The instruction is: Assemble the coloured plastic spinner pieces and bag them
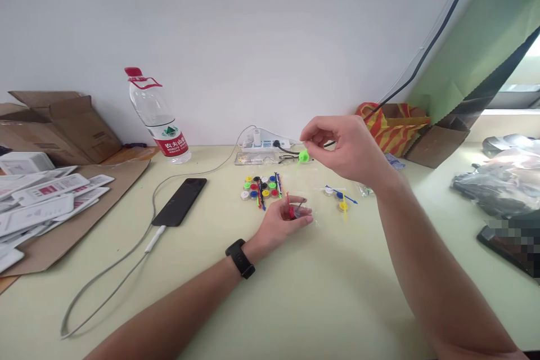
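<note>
My right hand (343, 149) is raised above the table, its fingers pinched on a small green plastic piece (303, 156) that hangs below them. My left hand (282, 223) rests on the table with a black watch on the wrist. Its fingers are closed on a small red piece (291, 211) with a thin red stick. Just behind it lies a cluster of small coloured round pieces and sticks (261, 187). A blue and a yellow piece with sticks (341, 199) lie to the right, under my right hand.
A black phone (180, 201) on a grey cable lies left of centre. A water bottle (157, 117) and a white power strip (264, 143) stand by the wall. Cardboard boxes and white packets (46, 199) fill the left; bags (502, 183) lie right.
</note>
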Demonstrator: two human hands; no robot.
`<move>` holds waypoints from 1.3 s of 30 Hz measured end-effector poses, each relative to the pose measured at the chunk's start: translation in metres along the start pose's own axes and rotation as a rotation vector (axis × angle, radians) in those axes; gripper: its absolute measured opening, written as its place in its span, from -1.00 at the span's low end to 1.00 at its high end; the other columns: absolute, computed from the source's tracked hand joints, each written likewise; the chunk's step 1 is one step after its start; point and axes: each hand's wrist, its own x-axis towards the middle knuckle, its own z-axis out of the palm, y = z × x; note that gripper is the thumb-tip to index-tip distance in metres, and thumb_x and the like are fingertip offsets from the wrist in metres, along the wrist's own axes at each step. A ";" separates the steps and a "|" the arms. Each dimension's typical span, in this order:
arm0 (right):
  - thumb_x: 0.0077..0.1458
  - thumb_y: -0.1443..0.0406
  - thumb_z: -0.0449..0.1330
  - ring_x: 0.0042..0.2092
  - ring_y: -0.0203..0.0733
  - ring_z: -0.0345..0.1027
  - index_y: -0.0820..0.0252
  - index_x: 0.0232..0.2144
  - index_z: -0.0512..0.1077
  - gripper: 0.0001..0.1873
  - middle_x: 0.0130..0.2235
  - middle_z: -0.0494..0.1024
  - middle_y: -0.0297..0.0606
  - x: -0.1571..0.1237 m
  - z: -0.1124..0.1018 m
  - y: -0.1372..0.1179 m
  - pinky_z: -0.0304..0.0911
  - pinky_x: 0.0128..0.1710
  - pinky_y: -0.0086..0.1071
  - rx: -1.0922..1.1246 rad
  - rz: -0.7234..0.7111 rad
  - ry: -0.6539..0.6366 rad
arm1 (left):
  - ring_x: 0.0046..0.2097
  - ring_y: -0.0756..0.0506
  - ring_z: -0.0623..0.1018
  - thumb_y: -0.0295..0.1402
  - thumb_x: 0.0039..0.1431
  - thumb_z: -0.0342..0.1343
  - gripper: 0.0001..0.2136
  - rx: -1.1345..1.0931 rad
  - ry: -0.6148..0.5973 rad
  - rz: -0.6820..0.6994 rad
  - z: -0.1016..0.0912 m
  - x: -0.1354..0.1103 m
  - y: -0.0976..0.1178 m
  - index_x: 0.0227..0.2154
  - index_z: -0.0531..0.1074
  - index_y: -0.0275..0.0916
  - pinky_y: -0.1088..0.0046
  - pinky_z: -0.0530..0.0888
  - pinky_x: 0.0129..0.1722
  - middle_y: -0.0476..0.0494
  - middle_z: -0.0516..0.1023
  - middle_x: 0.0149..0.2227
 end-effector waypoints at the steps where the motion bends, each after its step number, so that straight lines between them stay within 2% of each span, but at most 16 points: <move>1: 0.16 0.35 0.22 -0.27 -0.06 0.41 0.10 -0.34 0.53 -0.91 -0.32 0.57 -0.24 0.000 0.000 -0.001 0.25 -0.27 -0.21 0.011 0.002 0.002 | -0.04 -0.21 0.67 -0.24 -0.02 0.51 -0.46 0.001 0.005 0.009 0.000 0.000 0.000 0.03 0.51 -0.24 0.27 0.52 -0.01 -0.28 0.70 -0.12; 6: 0.10 0.39 0.20 -0.32 -0.08 0.35 0.09 -0.40 0.51 -0.88 -0.42 0.49 -0.28 -0.002 0.002 0.001 0.15 -0.33 -0.24 -0.002 0.045 -0.106 | -0.08 -0.20 0.68 -0.24 0.01 0.49 -0.49 0.060 0.029 0.044 -0.001 0.001 -0.002 0.02 0.50 -0.23 0.28 0.53 -0.04 -0.27 0.69 -0.12; 11: -0.02 0.40 0.22 -0.47 -0.20 0.23 0.10 -0.49 0.44 -0.90 -0.52 0.39 -0.34 -0.004 0.004 0.009 0.02 -0.45 -0.29 -0.113 0.128 -0.261 | -0.07 -0.21 0.66 -0.23 0.05 0.46 -0.50 0.139 0.035 0.070 0.001 0.000 -0.003 0.03 0.49 -0.23 0.26 0.53 -0.04 -0.26 0.68 -0.13; 15: 0.02 0.32 0.26 -0.51 -0.24 0.20 0.09 -0.47 0.41 -0.92 -0.49 0.43 -0.33 -0.005 0.002 0.014 0.02 -0.50 -0.31 -0.155 0.149 -0.275 | -0.08 -0.19 0.64 -0.23 0.07 0.44 -0.53 0.147 0.011 0.091 0.003 -0.002 -0.004 0.01 0.49 -0.23 0.28 0.52 -0.04 -0.22 0.65 -0.18; 22: 0.10 0.25 0.29 -0.49 -0.21 0.26 0.07 -0.42 0.49 -0.93 -0.48 0.47 -0.33 -0.004 -0.002 0.017 0.06 -0.46 -0.28 -0.122 0.172 -0.332 | -0.26 -0.07 0.53 -0.24 0.09 0.42 -0.59 0.166 -0.002 0.120 0.003 -0.002 -0.002 -0.02 0.50 -0.23 0.39 0.48 -0.20 -0.04 0.50 -0.35; 24: 0.12 0.25 0.28 -0.48 -0.22 0.26 0.09 -0.41 0.52 -0.92 -0.49 0.47 -0.33 -0.002 -0.006 0.021 0.06 -0.45 -0.29 -0.137 0.167 -0.304 | -0.21 -0.09 0.55 -0.24 0.08 0.43 -0.59 0.115 0.011 0.150 0.003 -0.002 0.000 -0.04 0.50 -0.23 0.38 0.48 -0.15 -0.06 0.51 -0.33; 27: 0.14 0.26 0.24 -0.42 -0.21 0.32 0.12 -0.38 0.53 -0.91 -0.45 0.50 -0.32 0.002 -0.015 0.037 0.12 -0.43 -0.33 -0.198 0.189 -0.194 | -0.16 -0.10 0.55 -0.26 0.08 0.44 -0.59 0.001 0.008 0.223 0.002 -0.001 0.003 -0.05 0.49 -0.22 0.36 0.48 -0.10 -0.05 0.51 -0.31; 30: 0.14 0.29 0.20 -0.32 -0.17 0.41 0.16 -0.35 0.53 -0.89 -0.36 0.56 -0.27 0.002 -0.024 0.069 0.24 -0.35 -0.35 -0.264 0.294 -0.132 | -0.24 -0.07 0.54 -0.26 0.01 0.49 -0.56 0.063 -0.018 0.158 -0.001 0.001 0.003 -0.07 0.52 -0.25 0.38 0.47 -0.16 -0.04 0.52 -0.34; 32: 0.11 0.28 0.22 -0.23 -0.13 0.46 0.17 -0.32 0.54 -0.89 -0.26 0.61 -0.21 -0.002 -0.027 0.094 0.28 -0.29 -0.35 -0.339 0.418 -0.249 | -0.25 -0.07 0.56 -0.25 -0.02 0.50 -0.54 0.122 -0.030 0.080 -0.003 0.001 0.002 -0.07 0.54 -0.28 0.36 0.48 -0.16 -0.08 0.56 -0.33; 33: 0.09 0.27 0.24 -0.19 -0.10 0.47 0.16 -0.31 0.55 -0.88 -0.20 0.62 -0.20 -0.006 -0.027 0.107 0.29 -0.29 -0.35 -0.367 0.498 -0.369 | -0.24 -0.08 0.58 -0.24 -0.02 0.50 -0.53 0.128 -0.032 0.060 -0.003 0.001 0.002 -0.05 0.54 -0.28 0.35 0.49 -0.14 -0.11 0.58 -0.30; 35: 0.05 0.20 0.29 -0.16 -0.07 0.48 0.10 -0.25 0.59 -0.80 -0.11 0.61 -0.20 -0.014 -0.025 0.128 0.27 -0.34 -0.36 -0.370 0.675 -0.706 | -0.19 -0.10 0.61 -0.24 -0.01 0.50 -0.51 0.104 -0.024 0.066 -0.004 0.001 0.003 -0.03 0.54 -0.27 0.34 0.50 -0.11 -0.15 0.62 -0.24; 37: -0.09 0.19 0.39 -0.21 -0.03 0.48 0.11 -0.35 0.62 -0.80 -0.21 0.63 -0.20 -0.022 -0.020 0.143 0.25 -0.39 -0.35 -0.361 0.733 -0.829 | -0.15 -0.12 0.62 -0.24 0.00 0.49 -0.51 0.060 -0.013 0.088 -0.003 0.001 0.005 -0.01 0.53 -0.27 0.35 0.51 -0.10 -0.19 0.64 -0.16; 39: -0.15 0.19 0.42 -0.26 -0.04 0.47 0.12 -0.44 0.63 -0.83 -0.33 0.61 -0.22 -0.027 -0.016 0.152 0.22 -0.41 -0.34 -0.338 0.748 -0.890 | -0.12 -0.13 0.63 -0.24 0.02 0.48 -0.50 0.029 -0.009 0.093 -0.003 0.000 0.007 0.01 0.53 -0.26 0.35 0.52 -0.10 -0.23 0.65 -0.10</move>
